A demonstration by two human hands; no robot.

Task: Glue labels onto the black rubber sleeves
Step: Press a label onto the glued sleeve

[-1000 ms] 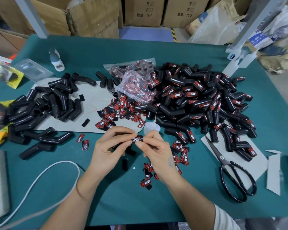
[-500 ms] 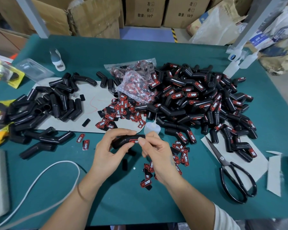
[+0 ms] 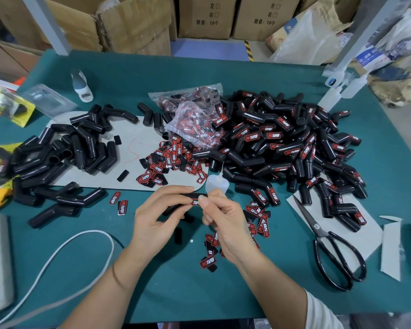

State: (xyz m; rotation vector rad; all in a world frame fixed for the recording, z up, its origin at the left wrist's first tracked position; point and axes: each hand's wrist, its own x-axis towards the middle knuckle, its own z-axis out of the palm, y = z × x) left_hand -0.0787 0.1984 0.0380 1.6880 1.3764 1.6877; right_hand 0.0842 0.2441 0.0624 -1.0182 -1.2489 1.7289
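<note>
My left hand grips a black rubber sleeve just above the green table. A red label lies on the sleeve's right end. My right hand pinches that end, its thumb pressed on the label. A small translucent glue bottle shows just behind my right fingers; I cannot tell whether it is held. Plain sleeves are heaped at the left and labelled sleeves at the right. Loose labels lie between the heaps.
A plastic bag of labels lies at the back centre on a grey card. Black scissors lie at the right, a white cord at the left. More labels are scattered beside my right hand. Squeeze bottles stand back right.
The label pinched between both hands' fingertips now sits on the sleeve. The sleeve has come into view in my left hand, and my right thumb has settled on the label.
</note>
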